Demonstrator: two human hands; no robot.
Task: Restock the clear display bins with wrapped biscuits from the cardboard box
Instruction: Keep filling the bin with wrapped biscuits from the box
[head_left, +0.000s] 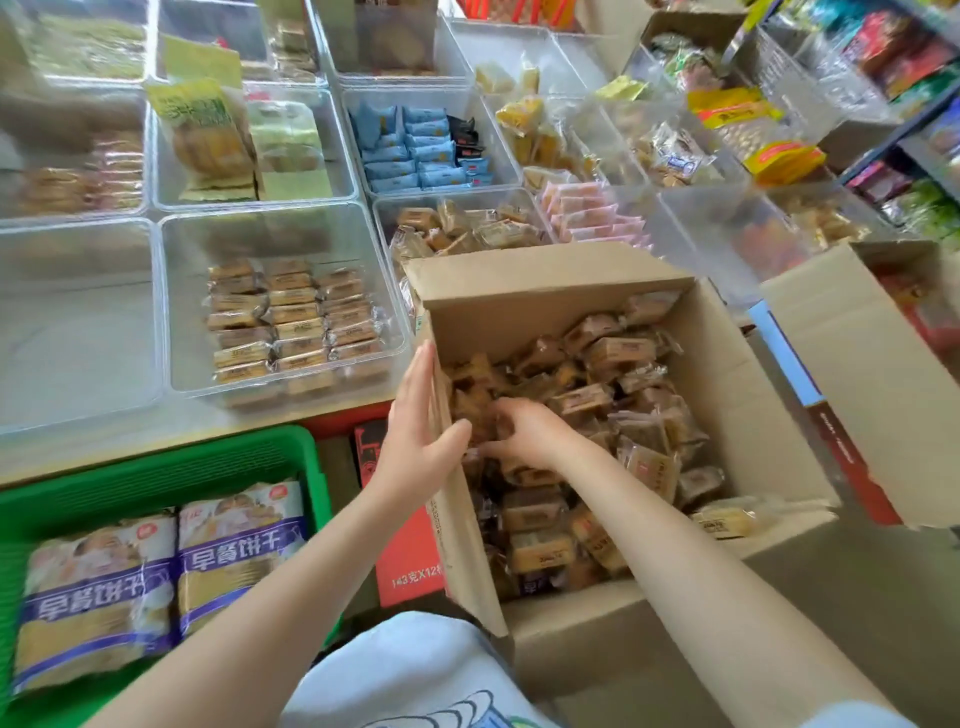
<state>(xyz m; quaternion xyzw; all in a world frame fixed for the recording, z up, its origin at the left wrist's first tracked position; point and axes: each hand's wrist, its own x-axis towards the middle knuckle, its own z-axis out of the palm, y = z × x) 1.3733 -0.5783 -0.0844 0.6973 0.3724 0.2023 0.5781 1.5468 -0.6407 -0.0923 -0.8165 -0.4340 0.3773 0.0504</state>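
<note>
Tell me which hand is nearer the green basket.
Left. The left hand rests on the cardboard box wall, just up and right of the green basket; the right hand is farther right, among the biscuits inside the box.

Your left hand (415, 415) sits at mid-frame, fingers straight and together, pointing up-frame, thumb spread to the right. Your right hand (524, 434) lies just beside it, fingers curled downward. Both bare forearms rise from the lower frame edge.

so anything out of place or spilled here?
One wrapped biscuit lies on the cardboard box's right flap, outside the pile. Otherwise nothing stands out; the clear bin holds neat rows.
</note>
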